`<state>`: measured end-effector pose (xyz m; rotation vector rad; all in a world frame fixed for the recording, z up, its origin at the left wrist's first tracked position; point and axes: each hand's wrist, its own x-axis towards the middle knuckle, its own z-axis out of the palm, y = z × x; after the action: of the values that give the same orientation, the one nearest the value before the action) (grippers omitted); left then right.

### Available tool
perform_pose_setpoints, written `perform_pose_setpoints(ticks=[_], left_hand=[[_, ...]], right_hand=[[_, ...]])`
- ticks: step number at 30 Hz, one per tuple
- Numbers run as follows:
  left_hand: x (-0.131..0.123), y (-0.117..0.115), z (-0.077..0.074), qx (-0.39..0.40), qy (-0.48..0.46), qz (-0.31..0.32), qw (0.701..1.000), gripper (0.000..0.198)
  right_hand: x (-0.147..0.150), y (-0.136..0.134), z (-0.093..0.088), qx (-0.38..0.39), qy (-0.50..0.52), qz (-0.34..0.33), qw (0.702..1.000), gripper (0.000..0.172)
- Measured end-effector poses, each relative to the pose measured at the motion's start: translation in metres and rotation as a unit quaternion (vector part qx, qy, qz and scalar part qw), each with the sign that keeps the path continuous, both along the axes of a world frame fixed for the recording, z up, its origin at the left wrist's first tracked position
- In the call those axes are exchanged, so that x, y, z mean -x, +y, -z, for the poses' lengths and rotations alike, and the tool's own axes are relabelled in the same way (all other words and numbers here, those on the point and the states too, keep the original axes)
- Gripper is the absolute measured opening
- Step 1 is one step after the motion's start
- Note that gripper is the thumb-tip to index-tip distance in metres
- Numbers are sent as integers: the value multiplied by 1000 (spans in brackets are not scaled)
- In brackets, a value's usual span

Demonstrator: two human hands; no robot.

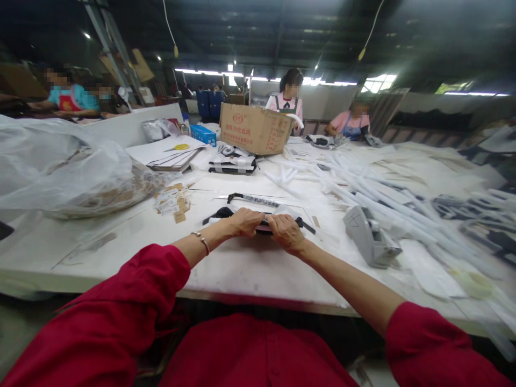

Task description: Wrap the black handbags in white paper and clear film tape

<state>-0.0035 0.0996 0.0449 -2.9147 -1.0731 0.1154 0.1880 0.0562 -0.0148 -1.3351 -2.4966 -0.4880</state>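
My left hand (246, 222) and my right hand (284, 231) meet near the middle of the table, both with closed fingers. Between them they grip the near edge of a black bag-like item (220, 214), which lies low on the table. Its far side shows a curved black strap or handle (253, 200) wrapped in clear plastic. White material shows beside the black parts. My fingers cover most of the gripped edge, so its details are hidden.
Small brown tags (179, 207) lie left, near a large clear plastic bag (60, 166). A grey tape dispenser (368, 239) and white tubes (387, 201) are right. Behind stand a wrapped black bundle (233, 165), a cardboard box (253, 129) and co-workers (288, 102). Yellow scissors (180, 147) rest on sheets.
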Motion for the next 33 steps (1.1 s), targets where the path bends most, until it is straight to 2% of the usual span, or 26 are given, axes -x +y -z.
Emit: perform_pose_setpoints(ticks=[3,7,12,15,18,21,23,25,26,28,30,33], left_hand=[[1,-4,5,-12,-12,-16,1000,45],[-10,-21,24,-57,-41,-65,995,61],[-14,-35,51,-117,-83,-112,983,40],[-6,-28,60,-139,-108,-108,978,41],[6,-17,64,-160,-148,-97,971,41],[18,-8,60,-179,-177,-121,960,40],[26,-4,52,-184,-183,-176,950,41],[33,-1,38,-174,-183,-244,936,42],[36,1,30,-165,-186,-273,929,43],[42,4,15,-145,-191,-319,917,46],[48,9,4,-132,-195,-350,907,50],[54,14,-3,-127,-198,-382,894,54]], right_hand=[[4,6,-4,31,-11,0,999,33],[7,9,-5,54,-10,4,998,28],[13,5,-2,71,-6,16,997,19],[21,4,-3,69,7,32,997,21],[30,-2,-14,35,53,32,997,25],[24,-17,-37,-55,141,-52,987,47],[3,-30,-49,-111,191,-83,972,53],[-34,-43,-50,-149,241,-47,958,46],[-58,-48,-45,-156,265,-11,951,43],[-109,-56,-23,-158,290,65,942,36],[-157,-64,5,-128,289,131,940,29],[-201,-74,40,-84,285,178,938,25]])
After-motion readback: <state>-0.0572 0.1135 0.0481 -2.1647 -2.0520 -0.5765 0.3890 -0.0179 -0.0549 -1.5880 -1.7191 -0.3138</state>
